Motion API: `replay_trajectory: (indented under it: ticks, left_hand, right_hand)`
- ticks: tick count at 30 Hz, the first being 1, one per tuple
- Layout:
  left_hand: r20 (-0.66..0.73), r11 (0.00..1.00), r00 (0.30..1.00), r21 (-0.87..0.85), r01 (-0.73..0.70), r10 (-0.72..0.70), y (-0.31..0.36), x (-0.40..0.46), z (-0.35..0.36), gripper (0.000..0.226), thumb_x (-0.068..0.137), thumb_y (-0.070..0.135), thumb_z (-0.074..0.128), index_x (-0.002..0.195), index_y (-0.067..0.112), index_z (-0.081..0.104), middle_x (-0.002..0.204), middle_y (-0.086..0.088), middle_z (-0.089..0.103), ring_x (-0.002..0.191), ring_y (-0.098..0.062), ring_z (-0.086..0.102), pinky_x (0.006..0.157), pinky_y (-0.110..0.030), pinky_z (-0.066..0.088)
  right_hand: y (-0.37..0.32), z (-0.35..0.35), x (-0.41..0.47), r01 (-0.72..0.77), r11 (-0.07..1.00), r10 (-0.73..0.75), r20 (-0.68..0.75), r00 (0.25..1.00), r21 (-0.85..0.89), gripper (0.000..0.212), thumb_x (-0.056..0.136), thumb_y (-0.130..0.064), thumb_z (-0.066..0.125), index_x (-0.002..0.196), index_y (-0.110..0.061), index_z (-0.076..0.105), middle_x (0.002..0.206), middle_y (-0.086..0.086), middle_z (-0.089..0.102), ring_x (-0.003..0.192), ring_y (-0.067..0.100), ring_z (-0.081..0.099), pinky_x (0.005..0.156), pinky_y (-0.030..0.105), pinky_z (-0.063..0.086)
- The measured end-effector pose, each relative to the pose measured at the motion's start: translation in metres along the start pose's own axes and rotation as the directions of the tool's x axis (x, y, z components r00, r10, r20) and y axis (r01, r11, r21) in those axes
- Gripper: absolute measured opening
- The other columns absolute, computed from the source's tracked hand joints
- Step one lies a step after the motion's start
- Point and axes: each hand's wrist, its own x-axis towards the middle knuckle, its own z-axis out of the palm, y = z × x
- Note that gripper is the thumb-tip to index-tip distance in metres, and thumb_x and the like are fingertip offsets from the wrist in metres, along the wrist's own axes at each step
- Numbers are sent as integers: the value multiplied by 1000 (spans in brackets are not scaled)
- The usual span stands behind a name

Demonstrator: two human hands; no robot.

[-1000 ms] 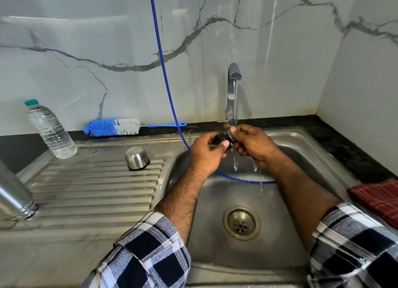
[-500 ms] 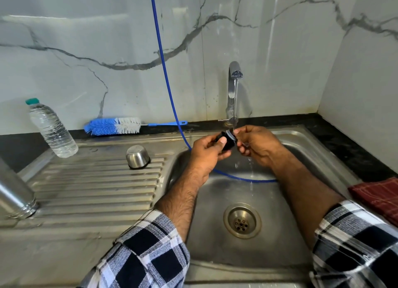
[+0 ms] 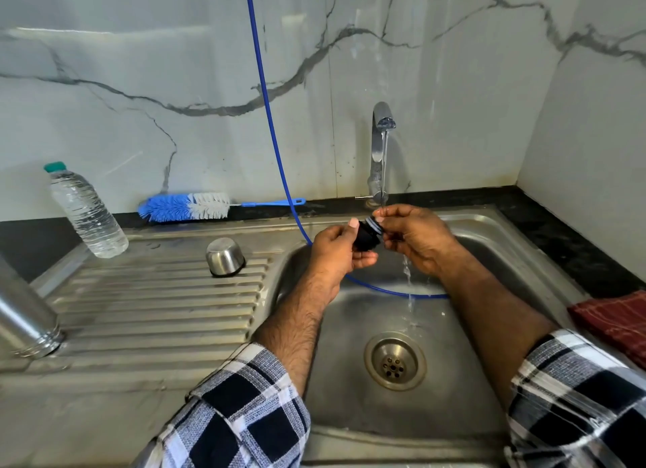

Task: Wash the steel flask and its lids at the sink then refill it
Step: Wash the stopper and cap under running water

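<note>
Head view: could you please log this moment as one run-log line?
step: rinsing black stopper lid | left hand: grips lid | right hand: pinches its threaded end | tap: running | steel flask: on drainboard

White marble-veined wall (image 3: 174, 83) meets a black counter (image 3: 566, 244) in a daylit corner.

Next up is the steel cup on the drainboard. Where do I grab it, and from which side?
Grip the steel cup round its side wall, coming down from above with the left hand, which is nearer. It stands upside down on the ridged drainboard, closed base up and rim down, so there is no lip to hook. It stands clear of the bottle and the brush, so fingers should fit all round.
</note>
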Motion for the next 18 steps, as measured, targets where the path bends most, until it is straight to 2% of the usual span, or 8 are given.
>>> replay_trajectory:
  ticks: [2, 5, 9, 11, 13, 16, 18]
  left_hand:
    - [-27, 998, 1000, -67, 12, -14, 2, -1, 1, 30, 109, 36, 59, 115, 8, 62, 99, -24, 76, 68, -30, 77, 61, -33, 65]
    - [-50, 992, 999, -129, -7, 0, 6, -3, 0, 35, 102, 38, 69, 112, 5, 66, 91, -19, 77, 62, -24, 75, 59, -30, 63]
    - [-8, 988, 999, -152, -37, 37, 6, -6, -1, 15, 96, 24, 78, 104, 10, 76, 105, -21, 78, 78, -27, 78, 67, -31, 66]
    - [32, 986, 998, -159, -42, 48, 6, -8, -1, 15, 96, 13, 77, 111, 11, 76, 111, -25, 76, 77, -27, 76, 68, -29, 65]
    - [52, 988, 994, -127, -86, 93, 7, -8, 0, 25, 96, 3, 75, 120, 7, 73, 106, -23, 75, 70, -22, 75, 67, -28, 65]
    - [82, 963, 964, 74, -259, 253, 7, -8, 2, 33, 95, -4, 73, 126, 7, 71, 98, -12, 73, 62, -16, 72, 63, -25, 62]
    - [86, 948, 957, 139, -286, 276, 9, -8, 4, 30, 98, 0, 72, 127, 7, 70, 95, -10, 73, 61, -16, 71, 63, -26, 63]
  right_hand:
    - [2, 2, 1, 95, 995, -94, 20, 995, -43, 13, 95, -8, 74, 106, -13, 80, 102, 9, 80, 73, 13, 63, 71, 32, 55]
    - [1, 0, -1, 160, 978, -153, 63, 986, -132, 21, 90, -20, 82, 110, -13, 80, 104, 6, 80, 73, 8, 67, 71, 29, 57]
    - [2, -3, 0, 199, 955, -198, 25, 980, -220, 23, 91, -19, 82, 107, -4, 75, 90, 11, 75, 67, 14, 64, 64, 29, 58]
    - [4, -2, 1, 227, 942, -236, -4, 972, -247, 21, 95, -22, 79, 103, -2, 74, 81, 12, 71, 61, 14, 60, 56, 27, 56]
    - [6, 0, 3, 221, 935, -243, -47, 969, -279, 15, 101, -22, 71, 97, -8, 74, 73, 11, 69, 54, 14, 59, 50, 27, 53]
    - [7, 4, 8, 117, 955, -153, -115, 981, -271, 21, 105, -22, 61, 88, -15, 71, 68, 10, 65, 47, 15, 54, 41, 25, 43]
    - [4, 3, 6, 50, 985, -69, -111, 991, -165, 18, 103, -25, 64, 94, -12, 72, 71, 10, 63, 46, 13, 48, 37, 22, 36]
